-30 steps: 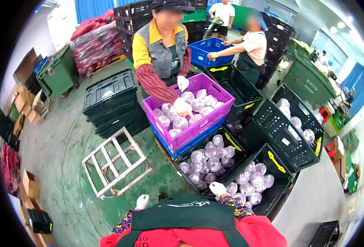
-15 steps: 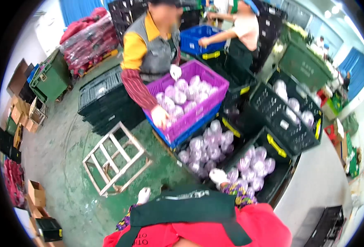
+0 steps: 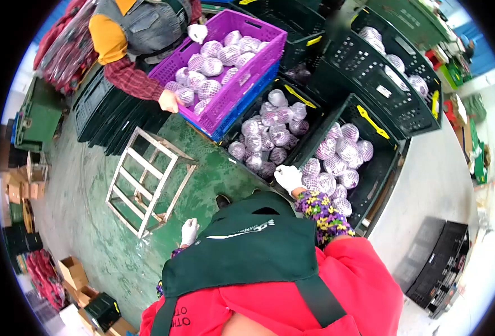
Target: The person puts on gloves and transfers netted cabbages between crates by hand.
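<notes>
My right hand, in a white glove, is closed over the near rim between two dark green crates. The left one of these crates holds several round, pale purple pieces of produce in white net sleeves. In the right crate lie more of the same netted produce. My left hand, also white-gloved, hangs low beside my apron with its fingers curled together and nothing visible in it. A metal frame stool stands on the floor to its left.
A co-worker stands behind a purple crate of netted produce, stacked on a blue crate. Another dark crate tilts at the right. Folded black crates are stacked at left. A grey table stands at right.
My view has tipped downward, so the crates and the co-worker sit higher in the picture. My right hand remains at the crate rim, and my left hand still hangs by my side.
</notes>
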Motion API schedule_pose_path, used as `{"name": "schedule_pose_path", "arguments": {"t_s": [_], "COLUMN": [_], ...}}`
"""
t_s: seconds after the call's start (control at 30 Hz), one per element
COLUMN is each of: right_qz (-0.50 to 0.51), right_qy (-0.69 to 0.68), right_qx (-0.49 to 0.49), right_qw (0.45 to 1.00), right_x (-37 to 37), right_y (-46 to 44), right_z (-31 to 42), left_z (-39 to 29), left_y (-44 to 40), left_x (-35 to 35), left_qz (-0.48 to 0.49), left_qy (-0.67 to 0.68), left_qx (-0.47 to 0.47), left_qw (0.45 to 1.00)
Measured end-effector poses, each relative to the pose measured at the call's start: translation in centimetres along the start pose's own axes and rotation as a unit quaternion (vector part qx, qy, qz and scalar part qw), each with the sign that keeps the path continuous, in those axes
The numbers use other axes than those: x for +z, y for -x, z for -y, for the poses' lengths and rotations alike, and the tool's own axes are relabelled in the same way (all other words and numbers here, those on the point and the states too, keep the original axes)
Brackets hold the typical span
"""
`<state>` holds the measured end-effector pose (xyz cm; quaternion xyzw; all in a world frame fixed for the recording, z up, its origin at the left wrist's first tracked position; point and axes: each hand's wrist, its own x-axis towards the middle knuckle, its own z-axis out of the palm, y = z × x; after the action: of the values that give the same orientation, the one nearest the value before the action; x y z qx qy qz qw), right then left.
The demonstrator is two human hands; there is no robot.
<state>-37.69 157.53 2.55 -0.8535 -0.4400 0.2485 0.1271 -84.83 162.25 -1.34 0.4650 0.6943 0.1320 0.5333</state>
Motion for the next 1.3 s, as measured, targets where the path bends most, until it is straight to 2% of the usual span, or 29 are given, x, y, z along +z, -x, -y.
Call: {"name": "schedule_pose_path", "arguments": {"t_s": [0.03,0.1,0.17,0.27,0.33,0.37,0.5,0.57,0.63,0.7,0.77,0.83,0.87,0.9,0.97,1.03,1.1,1.13,1.17,1.23,1.3], "right_qz": [0.02,-0.035,-0.114,-0.206,-0.225,-0.232,-0.233,-0.214,-0.211,-0.196,-0.18,-0.17,-0.169,-0.17,-0.171,-0.167,-0.171,-0.169,-0.16,-0.171,-0.18], "right_qy": [-0.006,0.025,0.085,0.09,0.087,0.089,0.094,0.092,0.079,0.077,0.073,0.081,0.078,0.074,0.079,0.081,0.085,0.09,0.096,0.095,0.094], "right_qx": [0.008,-0.003,-0.021,-0.022,-0.02,-0.02,-0.018,-0.02,-0.037,-0.044,-0.03,-0.019,-0.02,-0.023,-0.017,-0.016,-0.021,-0.024,-0.024,-0.034,-0.048], "right_qw": [1.0,0.999,0.99,0.974,0.97,0.968,0.968,0.972,0.974,0.977,0.98,0.982,0.982,0.982,0.982,0.983,0.981,0.981,0.982,0.98,0.978], "right_x": [0.4,1.1,1.8,2.1,1.9,2.0,1.9,1.8,2.0,1.4,1.2,1.0,1.1,1.1,1.2,1.1,1.2,1.1,1.0,1.1,1.2], "right_y": [-0.2,0.1,0.3,0.3,0.4,0.3,0.0,-0.2,-0.5,-0.6,-0.6,-0.6,-0.7,-0.7,-0.7,-0.5,-0.6,-0.8,-0.5,-0.5,-0.4], "right_z": [-0.2,-0.2,0.1,0.7,1.1,1.0,0.9,0.9,0.7,1.2,1.5,1.7,1.7,1.6,1.5,1.6,1.6,1.5,1.5,1.5,1.4], "left_z": [-0.3,-0.5,-1.1,-1.2,-0.5,-1.4,-5.3,-0.1,-1.4,-3.9,-4.7,-4.0,-3.7,-3.3,-3.7,-3.1,-2.9,-2.7,-1.9,-2.4,-1.7], "left_y": [0.0,0.1,0.4,-0.3,-1.9,-2.4,-7.5,-15.3,-19.8,-21.9,-24.9,-27.4,-28.1,-28.5,-28.1,-27.2,-26.4,-26.3,-25.8,-23.5,-21.6], "left_x": [0.1,0.8,2.3,3.8,5.6,6.7,12.3,16.4,22.2,27.3,31.1,34.3,34.8,34.8,34.9,34.2,34.6,34.5,34.0,31.5,27.9], "left_qz": [-0.009,0.003,0.004,0.057,0.082,0.105,0.155,0.264,0.212,0.119,0.137,0.078,0.072,0.125,0.133,0.164,0.133,0.133,0.15,0.105,0.105], "left_qy": [0.005,-0.01,-0.021,-0.008,-0.03,0.027,0.095,0.164,0.156,0.244,0.307,0.3,0.333,0.402,0.409,0.483,0.505,0.5,0.51,0.509,0.501], "left_qx": [-0.006,0.025,0.002,0.008,-0.009,-0.04,-0.175,-0.166,-0.177,-0.211,-0.227,-0.272,-0.285,-0.271,-0.282,-0.241,-0.217,-0.235,-0.201,-0.216,-0.188], "left_qw": [1.0,1.0,1.0,0.998,0.996,0.993,0.968,0.936,0.948,0.939,0.914,0.911,0.896,0.866,0.858,0.826,0.825,0.823,0.823,0.827,0.838]}}
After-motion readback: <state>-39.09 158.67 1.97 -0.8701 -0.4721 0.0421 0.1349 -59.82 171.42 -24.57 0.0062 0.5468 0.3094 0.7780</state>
